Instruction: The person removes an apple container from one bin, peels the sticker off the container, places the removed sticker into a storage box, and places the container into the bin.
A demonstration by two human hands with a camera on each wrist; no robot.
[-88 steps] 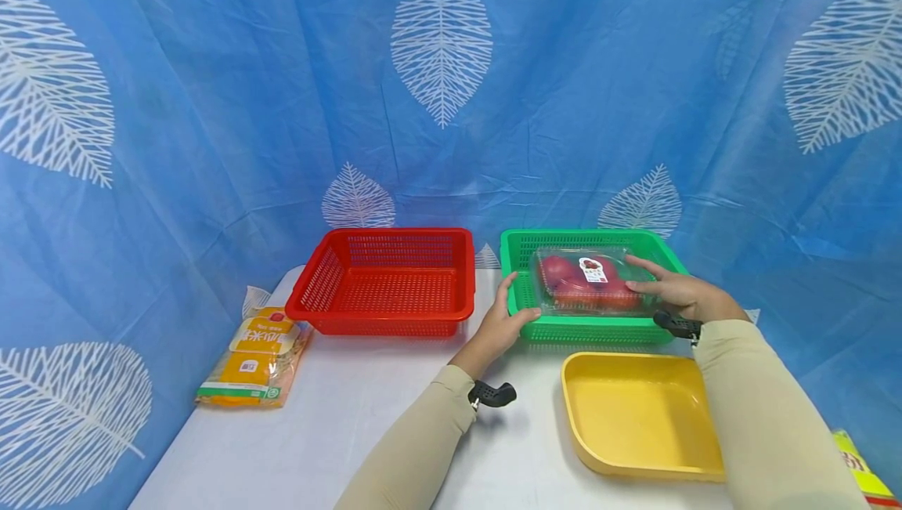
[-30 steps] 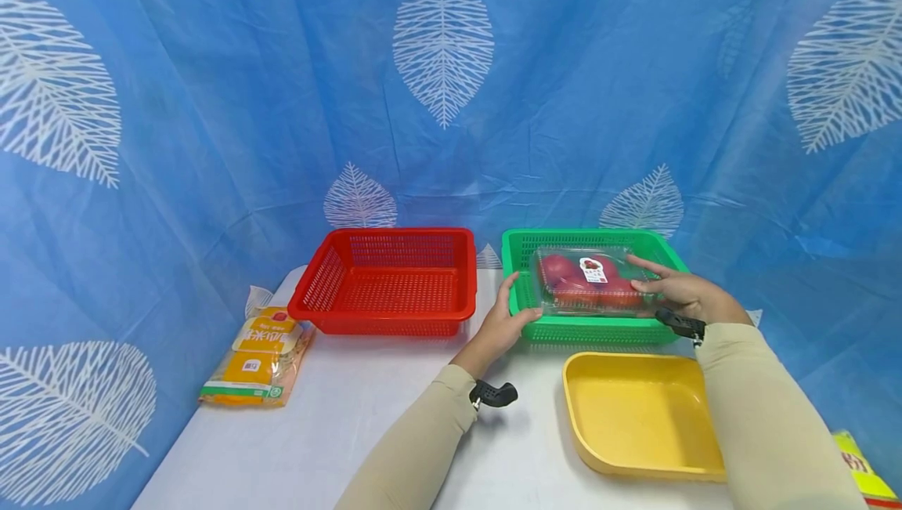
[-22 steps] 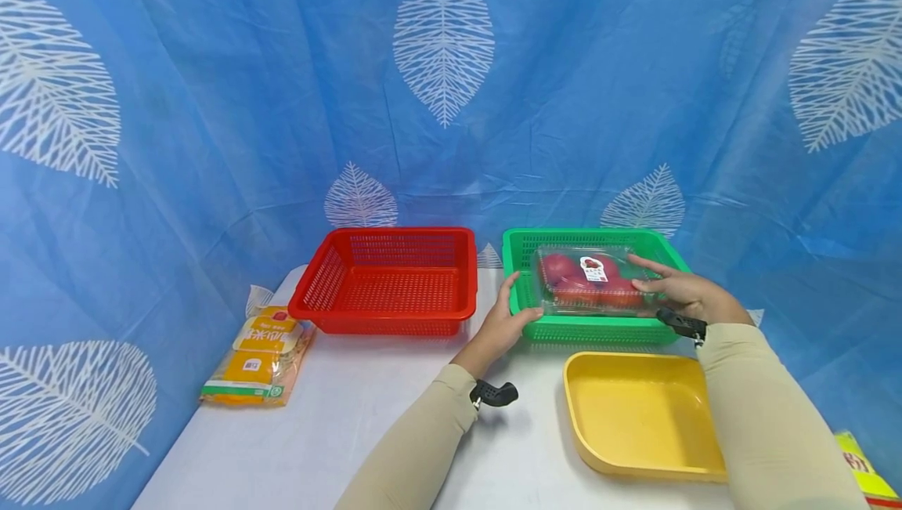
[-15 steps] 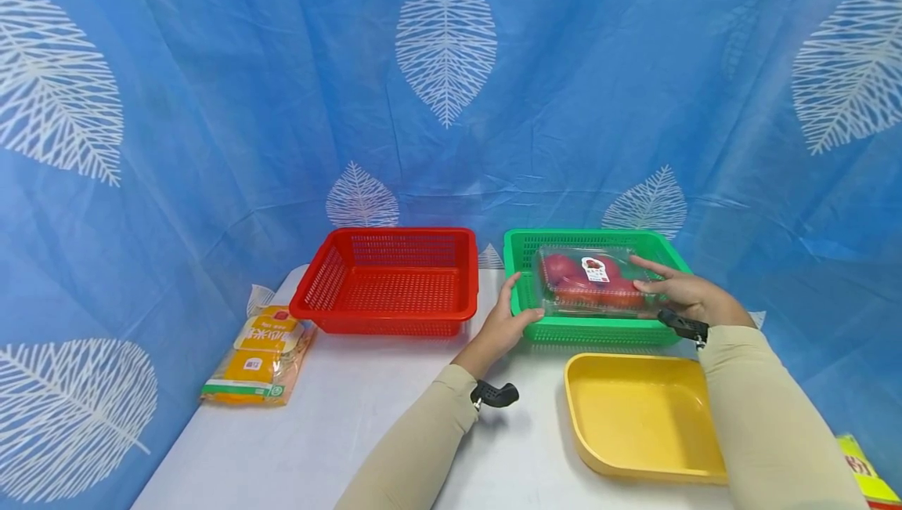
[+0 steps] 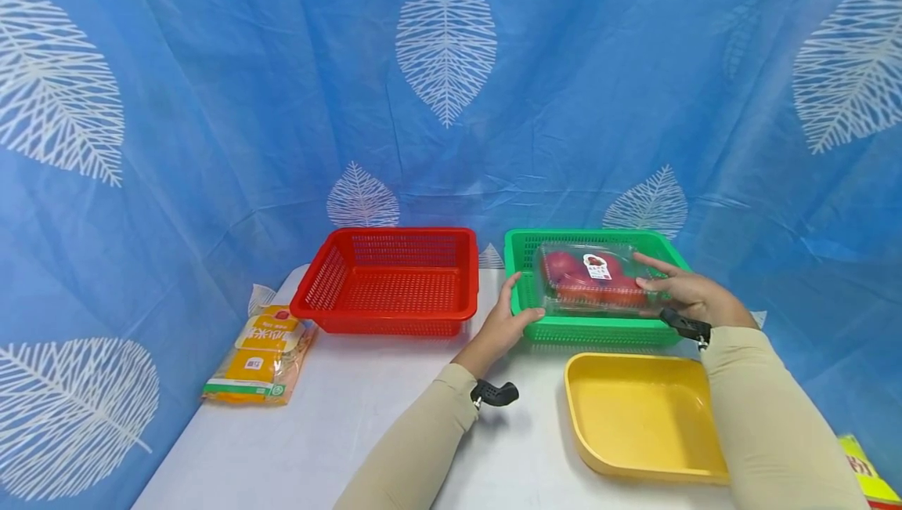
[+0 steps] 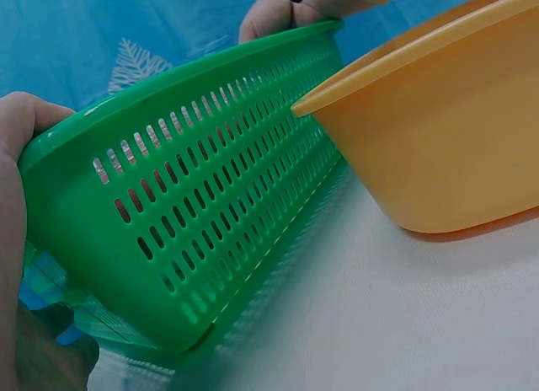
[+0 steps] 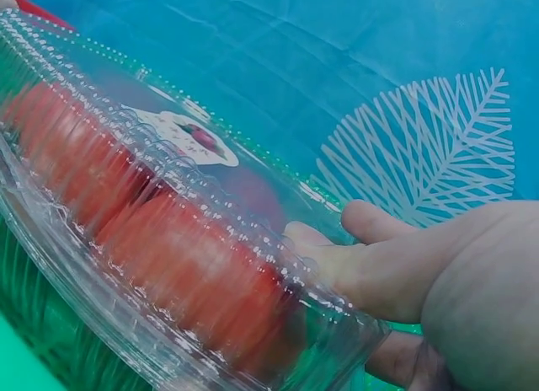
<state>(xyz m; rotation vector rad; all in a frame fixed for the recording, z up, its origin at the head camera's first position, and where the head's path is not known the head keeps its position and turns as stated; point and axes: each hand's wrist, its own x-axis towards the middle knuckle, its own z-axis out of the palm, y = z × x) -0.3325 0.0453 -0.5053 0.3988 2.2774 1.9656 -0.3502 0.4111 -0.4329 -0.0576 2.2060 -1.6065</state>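
Observation:
A clear plastic clamshell box of red round fruit, with a white label on its lid, lies inside the green perforated basket. My right hand pinches the box's right end, thumb on the lid; the right wrist view shows the hand at the corner of the box. At the basket's left front corner, my left hand holds the rim. The left wrist view has the thumb over the rim of the basket and fingers below, outside its wall.
A red perforated basket stands left of the green one. The yellow tub sits in front, under my right forearm. A yellow food packet lies far left; another yellow packet shows at the right edge. A blue curtain hangs behind.
The fruit box has risen slightly at its back edge and shifted a little right with my right hand. My left hand keeps its place on the green basket.

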